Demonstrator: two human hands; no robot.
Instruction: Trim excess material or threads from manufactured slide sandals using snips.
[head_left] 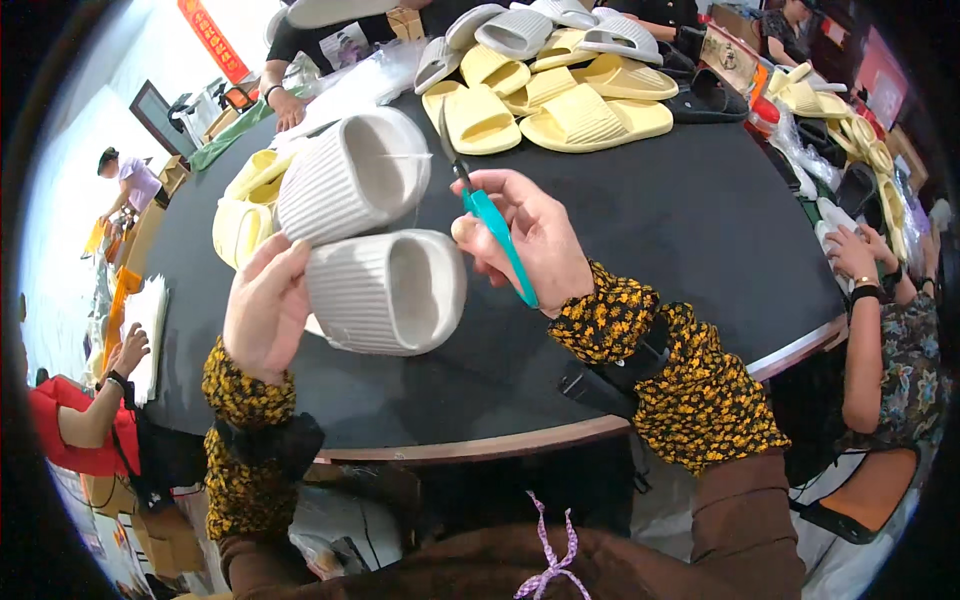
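Observation:
A pair of pale grey ribbed slippers is pinched by my left hand (265,305) over the table. The upper slipper (325,185) and the lower slipper (355,295) lie one above the other, with their openings to the right. A thin strand or sliver sticks out at the upper slipper's right edge. My right hand (535,230) is closed round a teal-handled knife (500,235), its narrow dark blade pointing up and away. That blade is just right of the upper slipper, apparently not touching it. Yellow slippers (245,215) lie behind the held pair.
A heap of yellow slippers (600,120) and grey slippers (515,35) covers the far side of the black table (640,220). Black slippers (708,98) lie beside it. Co-workers' hands (855,255) are at the right, left and far edges. White sheets (148,335) stand at left.

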